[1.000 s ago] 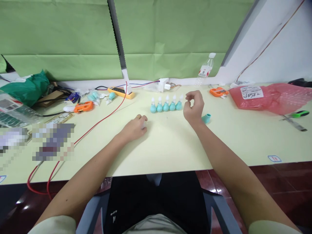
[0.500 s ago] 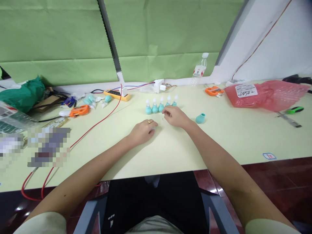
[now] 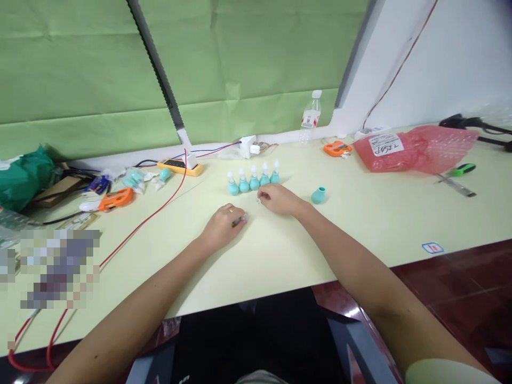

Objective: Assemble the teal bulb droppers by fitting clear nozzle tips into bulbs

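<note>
My left hand (image 3: 224, 226) rests on the table, its fingers closed on a small piece (image 3: 239, 220), partly clear and partly dark, whose kind I cannot make out. To its right, my right hand (image 3: 278, 198) has thumb and fingers pinched together low over the tabletop. Tiny specks (image 3: 258, 201) lie at those fingertips; whether anything is between them is hidden. Just behind the hands stands a row of several teal rubber bulbs (image 3: 244, 184) with whitish tips, upright and close together. One more teal bulb (image 3: 318, 196), without a tip, lies tilted right of my right wrist.
A yellow multimeter (image 3: 182, 166), a white plug adapter (image 3: 248, 146) and a clear bottle (image 3: 311, 114) line the back. Orange tools (image 3: 116, 199) sit at left and right. A pink bubble-wrap bag (image 3: 416, 149) lies right, beside a green-handled tool (image 3: 463, 170). A red cable (image 3: 150, 218) crosses the left side.
The camera view has swung a little, shifting the scene leftward. My left hand has turned, so the small piece in its fingers now shows. My right hand stays pinched by the row.
</note>
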### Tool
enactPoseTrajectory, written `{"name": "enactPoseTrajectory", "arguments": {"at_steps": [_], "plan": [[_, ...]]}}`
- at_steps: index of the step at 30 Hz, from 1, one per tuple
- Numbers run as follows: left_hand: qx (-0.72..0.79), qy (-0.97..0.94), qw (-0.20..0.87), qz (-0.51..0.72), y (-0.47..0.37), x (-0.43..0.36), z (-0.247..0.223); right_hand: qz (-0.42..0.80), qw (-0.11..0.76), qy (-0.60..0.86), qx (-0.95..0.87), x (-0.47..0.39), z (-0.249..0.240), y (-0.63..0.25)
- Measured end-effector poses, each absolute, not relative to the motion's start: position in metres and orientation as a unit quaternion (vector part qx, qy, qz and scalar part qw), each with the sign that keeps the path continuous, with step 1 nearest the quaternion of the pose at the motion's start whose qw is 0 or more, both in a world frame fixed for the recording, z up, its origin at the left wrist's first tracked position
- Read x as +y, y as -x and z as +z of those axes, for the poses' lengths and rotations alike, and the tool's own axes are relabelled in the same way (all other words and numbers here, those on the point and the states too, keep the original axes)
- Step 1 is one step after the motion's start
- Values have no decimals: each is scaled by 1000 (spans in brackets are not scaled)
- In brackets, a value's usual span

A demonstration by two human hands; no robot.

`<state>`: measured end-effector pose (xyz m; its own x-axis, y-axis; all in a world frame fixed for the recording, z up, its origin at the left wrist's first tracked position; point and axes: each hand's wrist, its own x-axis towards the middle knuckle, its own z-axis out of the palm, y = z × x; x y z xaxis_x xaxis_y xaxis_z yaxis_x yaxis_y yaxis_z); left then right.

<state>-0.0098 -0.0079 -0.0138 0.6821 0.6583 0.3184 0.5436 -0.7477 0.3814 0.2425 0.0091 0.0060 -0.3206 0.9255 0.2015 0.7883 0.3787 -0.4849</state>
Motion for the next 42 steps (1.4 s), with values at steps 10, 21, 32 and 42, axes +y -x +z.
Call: {"name": "enactPoseTrajectory", "arguments": {"at_steps": [10, 21, 32, 42], "plan": [[326, -894, 152, 268, 9, -21, -7, 102, 177, 587, -783, 5, 4, -227], [308, -592, 609, 428, 12, -39, 14, 121, 271, 560, -774, 7, 5, -235], [254, -497, 739, 378, 9, -50, 22, 98, 498, 346, -789, -27, 14, -191], [232, -534, 723, 372, 9, -52, 18, 105, 496, 330, -796, -29, 14, -187]]}}
